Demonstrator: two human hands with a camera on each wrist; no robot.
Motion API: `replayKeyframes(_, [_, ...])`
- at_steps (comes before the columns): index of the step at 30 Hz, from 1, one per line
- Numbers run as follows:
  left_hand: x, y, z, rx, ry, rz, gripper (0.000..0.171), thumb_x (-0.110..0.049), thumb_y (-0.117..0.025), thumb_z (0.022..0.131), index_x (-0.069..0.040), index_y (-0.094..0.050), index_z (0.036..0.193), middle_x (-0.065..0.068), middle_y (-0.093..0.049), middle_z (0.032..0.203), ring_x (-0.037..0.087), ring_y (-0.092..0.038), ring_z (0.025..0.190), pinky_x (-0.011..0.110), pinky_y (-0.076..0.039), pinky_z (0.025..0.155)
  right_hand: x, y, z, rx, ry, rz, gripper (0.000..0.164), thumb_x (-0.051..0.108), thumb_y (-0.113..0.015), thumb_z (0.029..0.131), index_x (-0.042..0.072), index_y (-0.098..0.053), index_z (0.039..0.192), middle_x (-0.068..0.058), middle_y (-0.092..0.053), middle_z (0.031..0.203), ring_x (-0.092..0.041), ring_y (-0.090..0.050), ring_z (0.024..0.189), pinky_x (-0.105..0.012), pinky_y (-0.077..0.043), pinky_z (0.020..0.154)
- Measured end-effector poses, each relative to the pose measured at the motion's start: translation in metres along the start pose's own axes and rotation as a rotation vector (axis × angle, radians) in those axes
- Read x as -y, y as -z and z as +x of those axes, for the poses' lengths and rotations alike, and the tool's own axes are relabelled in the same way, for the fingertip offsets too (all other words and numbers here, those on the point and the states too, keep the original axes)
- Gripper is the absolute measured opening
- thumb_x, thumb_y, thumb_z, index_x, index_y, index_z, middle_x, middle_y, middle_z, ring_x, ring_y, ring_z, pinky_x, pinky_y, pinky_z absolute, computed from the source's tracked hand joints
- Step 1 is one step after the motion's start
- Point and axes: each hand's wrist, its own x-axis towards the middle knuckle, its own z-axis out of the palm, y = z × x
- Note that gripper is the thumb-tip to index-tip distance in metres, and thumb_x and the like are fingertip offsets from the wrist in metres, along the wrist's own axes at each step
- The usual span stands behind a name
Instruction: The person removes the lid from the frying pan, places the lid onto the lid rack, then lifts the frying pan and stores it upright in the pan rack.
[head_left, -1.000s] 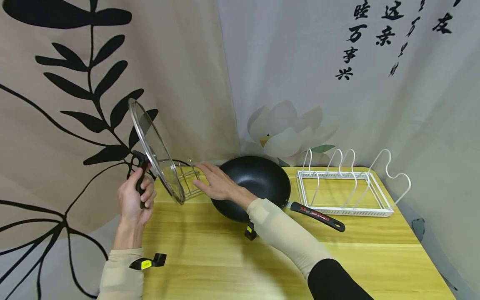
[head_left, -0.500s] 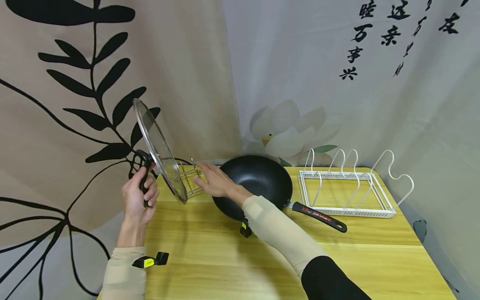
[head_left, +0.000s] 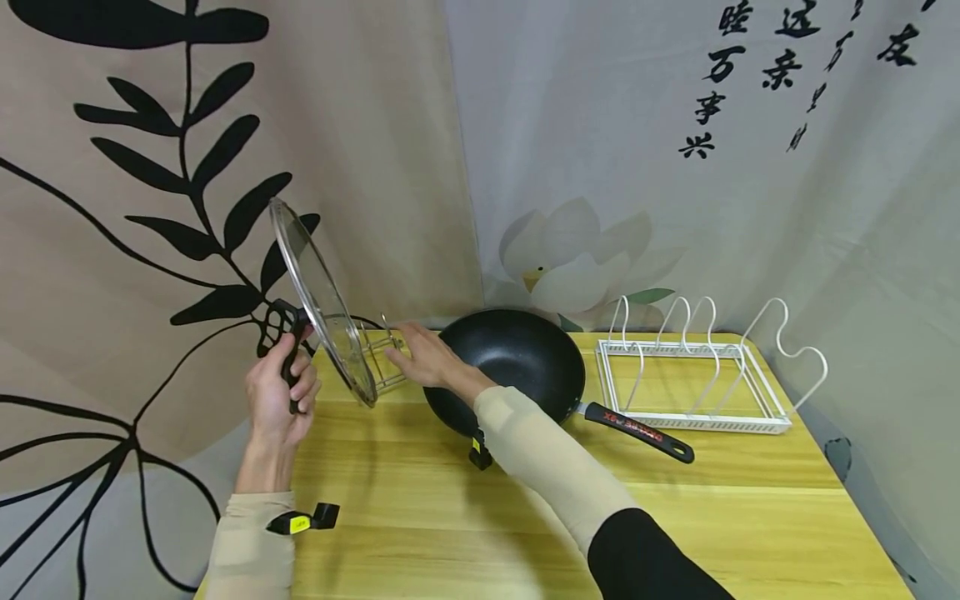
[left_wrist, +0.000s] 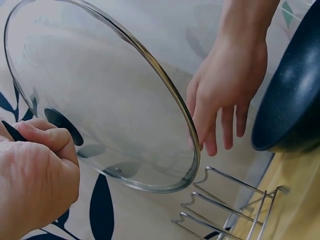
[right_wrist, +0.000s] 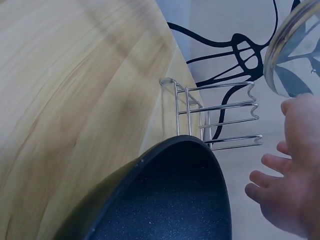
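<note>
My left hand (head_left: 277, 400) grips the black handle (head_left: 296, 358) of a round glass pot lid (head_left: 318, 287) with a metal rim. The lid stands tilted on edge in the air, over a small silver wire rack (right_wrist: 220, 107) at the table's back left. My right hand (head_left: 431, 362) is raised between the lid and a black frying pan (head_left: 517, 342), its fingers extended. In the left wrist view its index finger side lies close to the lid's rim; whether it touches cannot be told. The lid hides part of the wire rack in the head view.
The frying pan's handle (head_left: 637, 432) points to the front right. A white rack (head_left: 705, 423) with curved wire dividers stands on the right of the wooden table (head_left: 420, 525). Printed curtains (head_left: 585, 167) hang behind, and the table's right edge slopes outward.
My left hand and the lid have shifted slightly right in the head view. The right forearm has swung a little left, while the right hand stays near the lid with fingers extended.
</note>
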Motion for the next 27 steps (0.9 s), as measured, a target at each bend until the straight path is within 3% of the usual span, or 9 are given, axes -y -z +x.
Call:
replayKeyframes(16, [0.002,0.002,0.0,-0.004,0.014,0.035,0.032,-0.032,-0.056,0.12,-0.007,-0.075,0.123,-0.009,-0.051,0.066,0.002,-0.042,0.039,0.016,-0.033,0.033,0.001,-0.013,0.01,-0.01,-0.079,0.131,0.065,0.043,-0.047,0.122,0.015,-0.032,0.178,-0.011,-0.038,0.184,-0.031,-0.04,0.17,-0.052,-0.039,0.139])
replayKeyframes(22, [0.003,0.003,0.0,0.007,0.024,0.017,0.031,-0.031,-0.054,0.121,-0.008,-0.075,0.121,-0.009,-0.051,0.066,0.002,-0.042,0.039,0.016,-0.033,0.032,0.004,-0.021,0.012,-0.007,-0.104,0.123,0.065,0.045,-0.045,0.122,0.018,-0.029,0.18,-0.008,-0.036,0.185,-0.03,-0.04,0.171,-0.05,-0.04,0.139])
replayKeyframes(27, [0.004,0.004,-0.001,0.006,0.025,0.014,0.032,-0.03,-0.052,0.122,-0.007,-0.074,0.122,-0.009,-0.052,0.066,0.002,-0.041,0.039,0.016,-0.033,0.032,0.006,-0.022,0.014,-0.007,-0.111,0.123,0.063,0.042,-0.045,0.122,0.013,-0.033,0.178,-0.011,-0.042,0.182,-0.031,-0.045,0.167,-0.051,-0.043,0.136])
